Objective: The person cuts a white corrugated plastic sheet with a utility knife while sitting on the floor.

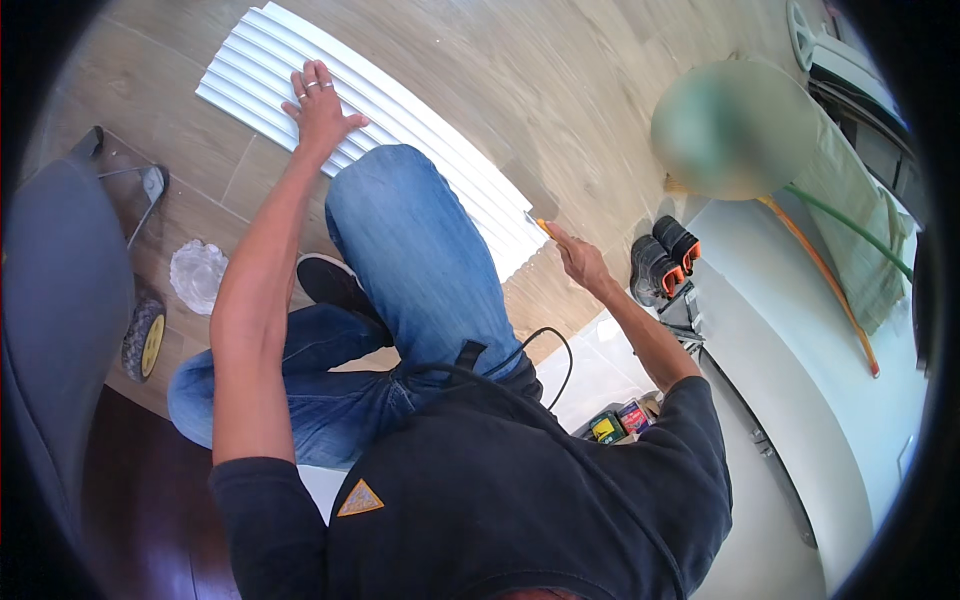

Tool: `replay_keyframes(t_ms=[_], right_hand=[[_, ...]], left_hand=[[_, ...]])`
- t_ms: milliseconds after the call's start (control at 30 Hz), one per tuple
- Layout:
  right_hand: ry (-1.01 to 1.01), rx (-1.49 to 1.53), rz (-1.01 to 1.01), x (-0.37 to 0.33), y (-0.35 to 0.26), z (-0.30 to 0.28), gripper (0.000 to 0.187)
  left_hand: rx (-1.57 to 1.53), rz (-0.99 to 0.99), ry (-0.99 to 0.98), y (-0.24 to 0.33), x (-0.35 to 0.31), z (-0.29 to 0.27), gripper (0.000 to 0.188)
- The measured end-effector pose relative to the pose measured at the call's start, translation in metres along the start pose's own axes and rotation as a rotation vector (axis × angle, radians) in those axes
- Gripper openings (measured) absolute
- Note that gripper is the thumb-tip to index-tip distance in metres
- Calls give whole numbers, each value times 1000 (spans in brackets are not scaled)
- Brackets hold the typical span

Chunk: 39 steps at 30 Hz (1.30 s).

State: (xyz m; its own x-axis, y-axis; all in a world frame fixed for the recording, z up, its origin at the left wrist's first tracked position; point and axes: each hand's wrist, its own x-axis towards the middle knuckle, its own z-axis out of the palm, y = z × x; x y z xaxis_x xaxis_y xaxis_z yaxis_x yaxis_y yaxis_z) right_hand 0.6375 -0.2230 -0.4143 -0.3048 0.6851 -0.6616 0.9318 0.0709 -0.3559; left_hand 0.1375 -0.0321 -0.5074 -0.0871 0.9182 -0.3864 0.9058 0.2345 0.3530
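A long white ribbed panel (410, 125) lies on the wood-look floor, running from the upper left toward the middle right. My left hand (320, 118) is pressed flat on its ribs near the far left end, fingers spread, with rings on them. At the panel's right end, my right hand (583, 262) grips a slim orange-handled tool that looks like a utility knife (543, 228). Its tip meets the panel's long outer edge, close to the end. My bent knee (385, 190) in blue jeans rests over or against the panel's near edge.
Dark shoes with orange lining (655, 268) stand right of my right hand. Small boxes (606, 428) sit by my right elbow. At left are a translucent crumpled-looking dish (198, 276), a wheel (144, 340) and a large grey object (65, 290). An orange pole (825, 290) leans at the right.
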Motion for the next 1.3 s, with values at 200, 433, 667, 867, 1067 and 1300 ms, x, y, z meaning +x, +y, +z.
replay_keyframes(t_ms=[200, 433, 667, 867, 1067, 1300], right_hand=[[-15, -9, 69, -13, 3, 2, 60], [133, 30, 180, -106, 0, -4, 53], [296, 225, 166, 27, -81, -32, 51], [343, 251, -175, 242, -230, -105, 50], [442, 184, -420, 373, -317, -130, 45], [372, 195, -453, 418, -374, -132, 42]], left_hand=[[-13, 10, -13, 9, 1, 3, 131], [3, -17, -13, -3, -1, 0, 134], [34, -54, -128, 26, 3, 0, 133], [41, -73, -76, 4, -1, -11, 138], [31, -72, -88, 20, 0, -13, 136], [35, -92, -80, 9, -2, -14, 135]])
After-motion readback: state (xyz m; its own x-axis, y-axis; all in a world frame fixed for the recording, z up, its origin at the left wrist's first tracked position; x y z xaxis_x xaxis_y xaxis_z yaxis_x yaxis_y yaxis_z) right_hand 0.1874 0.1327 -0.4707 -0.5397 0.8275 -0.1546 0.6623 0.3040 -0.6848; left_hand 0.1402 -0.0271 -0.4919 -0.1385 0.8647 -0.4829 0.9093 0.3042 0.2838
